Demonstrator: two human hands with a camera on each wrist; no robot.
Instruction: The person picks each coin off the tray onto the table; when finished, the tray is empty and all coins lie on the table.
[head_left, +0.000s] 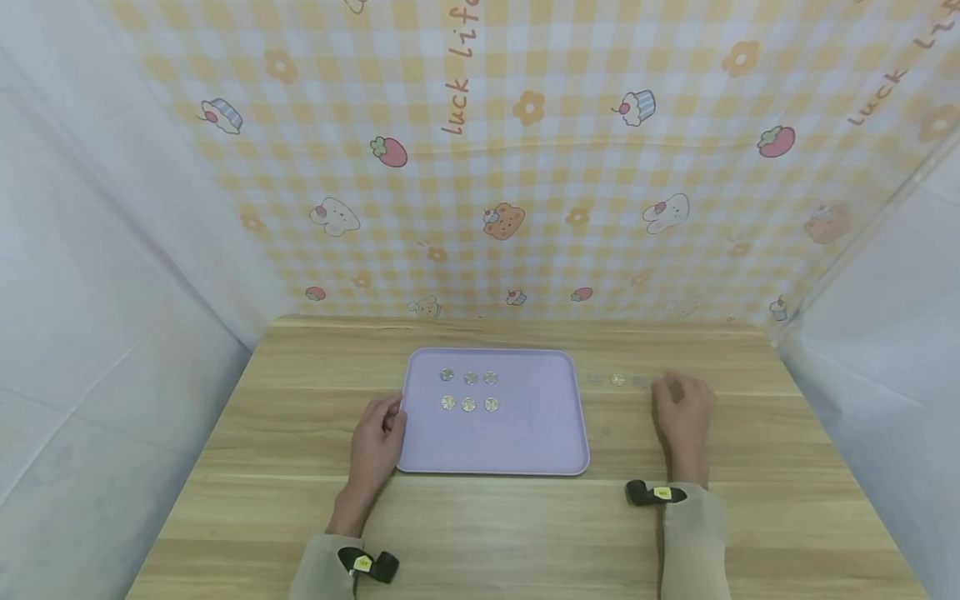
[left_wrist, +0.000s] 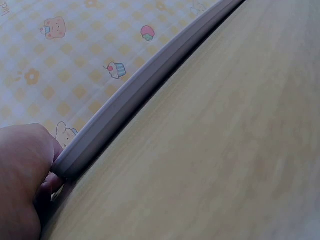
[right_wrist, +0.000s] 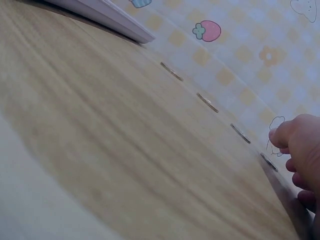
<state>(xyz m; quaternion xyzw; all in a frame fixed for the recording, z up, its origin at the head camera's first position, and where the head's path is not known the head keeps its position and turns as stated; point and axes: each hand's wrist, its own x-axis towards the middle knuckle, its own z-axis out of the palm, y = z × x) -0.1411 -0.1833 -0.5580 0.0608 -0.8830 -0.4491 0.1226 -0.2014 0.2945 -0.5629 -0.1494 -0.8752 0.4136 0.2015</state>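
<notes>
A pale purple tray (head_left: 540, 417) lies on the table, with several round metallic coins (head_left: 468, 404) in two rows toward its left side. My left hand (head_left: 377, 442) grips the tray's left edge; the left wrist view shows the hand (left_wrist: 22, 175) at the corner of the tray wall (left_wrist: 135, 95). To the right of the tray, more coins (head_left: 617, 379) lie in a line on the wood. My right hand (head_left: 686, 408) is at the right end of this line, fingers bent. In the right wrist view its fingertips hover just above the last coin (right_wrist: 269, 162).
The wooden table (head_left: 495, 533) ends at the back against a yellow checked cloth (head_left: 480, 167). White cloth (head_left: 90, 292) hangs on the left side and more (head_left: 892, 333) on the right. Each wrist wears a black strap-on camera (head_left: 367, 564).
</notes>
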